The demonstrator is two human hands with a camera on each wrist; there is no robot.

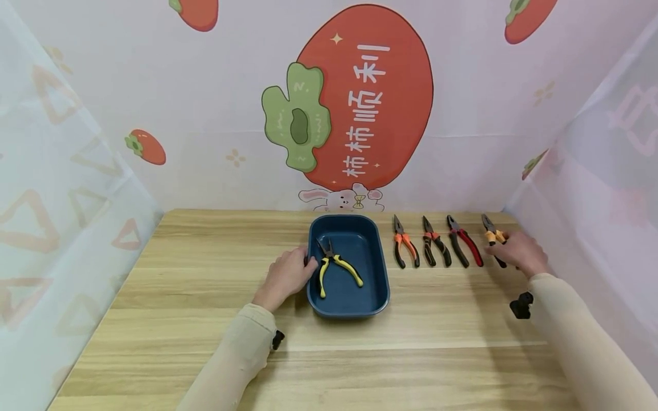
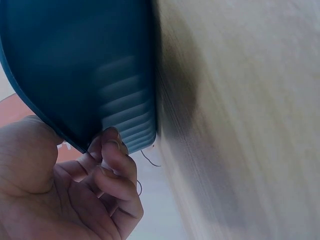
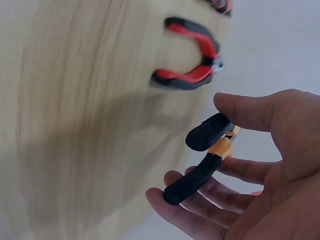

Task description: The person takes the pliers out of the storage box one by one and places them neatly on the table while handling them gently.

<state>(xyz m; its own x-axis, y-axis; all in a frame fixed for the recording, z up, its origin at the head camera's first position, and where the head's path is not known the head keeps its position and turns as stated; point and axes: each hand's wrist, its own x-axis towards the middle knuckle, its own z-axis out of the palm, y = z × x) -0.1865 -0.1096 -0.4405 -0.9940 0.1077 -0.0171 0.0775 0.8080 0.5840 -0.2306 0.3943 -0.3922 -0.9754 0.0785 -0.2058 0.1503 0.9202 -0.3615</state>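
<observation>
My left hand [image 1: 288, 274] grips the left rim of a dark blue rectangular tray [image 1: 380, 274], thumb over the edge and curled fingers at the outer wall in the left wrist view. Inside the tray lies a pair of pliers [image 1: 347, 268] with yellow-and-black handles spread apart. At the far right, my right hand [image 1: 523, 254] holds combination pliers [image 1: 492, 229] by their black-and-orange-yellow handles. In the right wrist view the thumb lies on one handle [image 3: 209, 132] and the fingers curl under the other.
Left of the held pliers, a row on the wooden table [image 1: 205, 308] includes red-and-black pliers [image 1: 469, 244], black-and-orange pliers [image 1: 441, 245] and orange-handled long-nose pliers [image 1: 406, 238]. A printed cloth wall [image 1: 231, 103] stands behind the table and along both sides.
</observation>
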